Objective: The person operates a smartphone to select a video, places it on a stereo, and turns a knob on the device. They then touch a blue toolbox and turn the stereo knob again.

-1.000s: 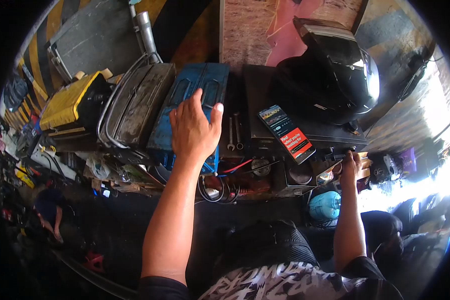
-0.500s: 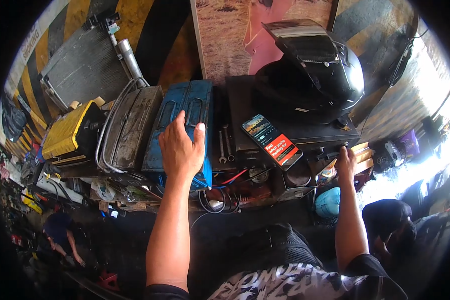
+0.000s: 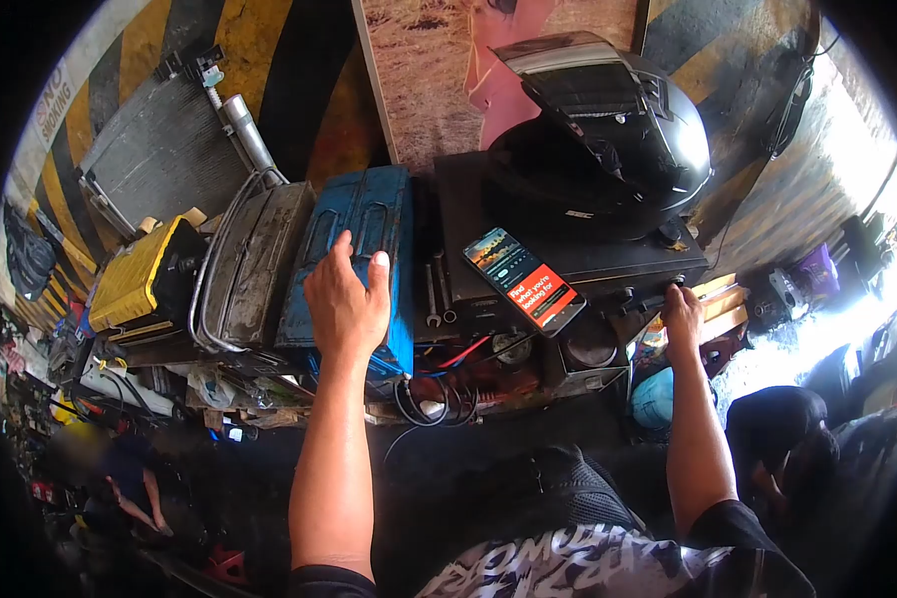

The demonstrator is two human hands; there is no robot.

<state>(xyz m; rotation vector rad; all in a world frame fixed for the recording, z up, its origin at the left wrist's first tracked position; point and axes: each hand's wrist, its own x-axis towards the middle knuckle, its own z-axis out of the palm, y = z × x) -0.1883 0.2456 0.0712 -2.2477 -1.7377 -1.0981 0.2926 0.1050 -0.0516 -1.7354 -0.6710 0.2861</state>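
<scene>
My left hand [image 3: 347,307] hovers at or rests lightly on the front of a worn blue metal toolbox [image 3: 371,214]; its thumb and fingers are apart and nothing is in them. At the front right corner of a black box [image 3: 598,264], my right hand [image 3: 684,317] has its fingertips closed on a small knob [image 3: 677,283]. A smartphone [image 3: 524,282] with a lit screen lies slanted across the box's front edge, between my hands. On top of the box sits a black helmet [image 3: 608,140] with its visor raised.
Two wrenches [image 3: 441,289] lie between toolbox and black box. Further left stand a grey metal toolbox [image 3: 254,259], a yellow-topped box [image 3: 142,274] and a radiator [image 3: 164,140]. One person [image 3: 777,429] bends low at right; another person [image 3: 140,478] is at lower left.
The view has shifted slightly, moving the bench things left in the picture. Both hands keep nearly the same places and poses. The person at lower left has changed posture.
</scene>
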